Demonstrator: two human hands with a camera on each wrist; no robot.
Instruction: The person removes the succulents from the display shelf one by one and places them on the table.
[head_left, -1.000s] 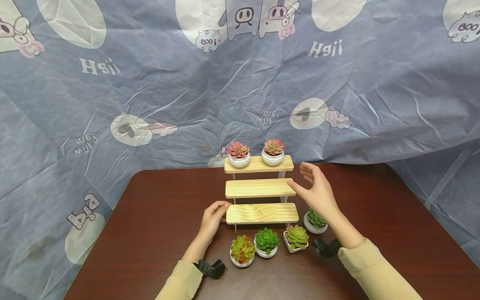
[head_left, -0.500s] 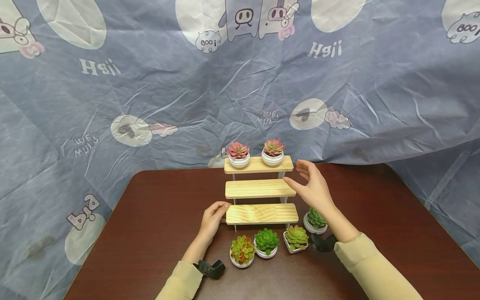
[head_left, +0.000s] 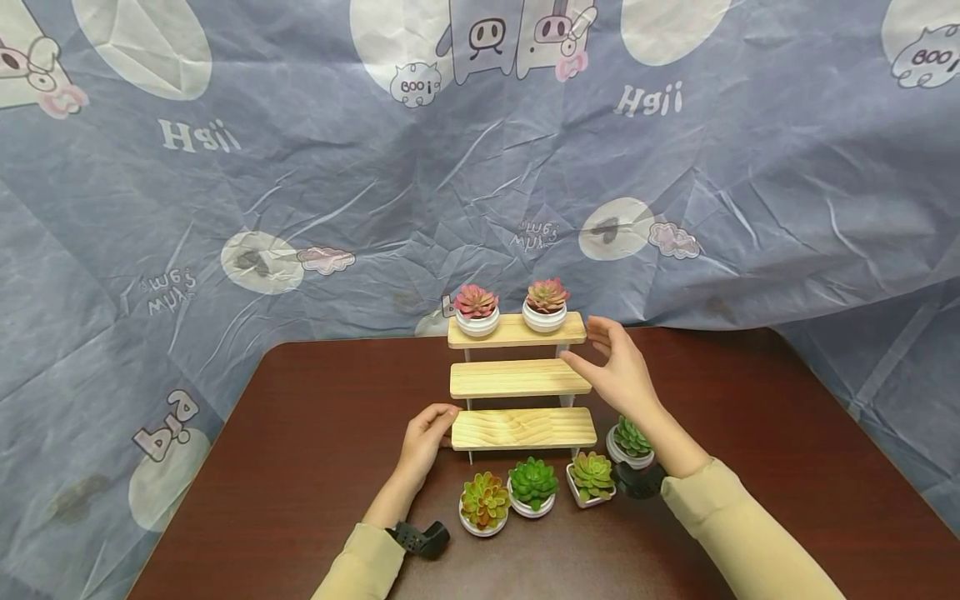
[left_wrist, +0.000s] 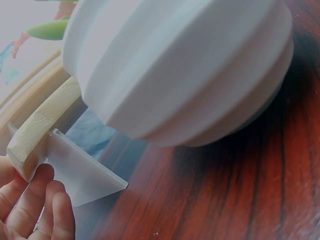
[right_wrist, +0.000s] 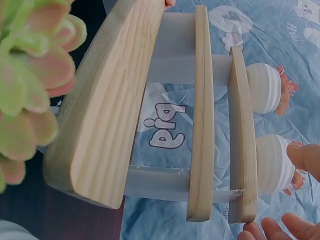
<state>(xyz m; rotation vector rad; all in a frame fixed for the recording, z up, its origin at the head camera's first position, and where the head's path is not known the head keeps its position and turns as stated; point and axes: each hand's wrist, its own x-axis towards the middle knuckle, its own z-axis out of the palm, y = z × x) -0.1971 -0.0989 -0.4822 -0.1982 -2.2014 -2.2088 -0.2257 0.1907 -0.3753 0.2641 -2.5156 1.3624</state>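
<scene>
A three-tier wooden plant stand (head_left: pixel 521 379) with translucent side supports stands mid-table. My left hand (head_left: pixel 420 437) grips the left end of its lowest shelf (head_left: pixel 525 428). In the left wrist view, the fingers (left_wrist: pixel 37 205) lie at the shelf's end beside the clear support (left_wrist: pixel 82 172). My right hand (head_left: pixel 622 367) is by the right ends of the upper two shelves, thumb and fingers spread, holding nothing. On the top shelf sit two pinkish potted succulents, one left (head_left: pixel 477 308) and one right (head_left: pixel 546 304). In the right wrist view, the thumb (right_wrist: pixel 305 157) appears near one white pot (right_wrist: pixel 274 162).
Along the stand's front sit an orange-green succulent (head_left: pixel 484 502), a bright green one (head_left: pixel 533 485) and a light green one in a square pot (head_left: pixel 592 477). Another succulent (head_left: pixel 632 440) stands by my right forearm. A patterned blue cloth (head_left: pixel 375 183) hangs behind the table.
My right hand has moved slightly left, closer to the shelves' right ends. My left hand stays at the lowest shelf, and the stand and plants have not moved.
</scene>
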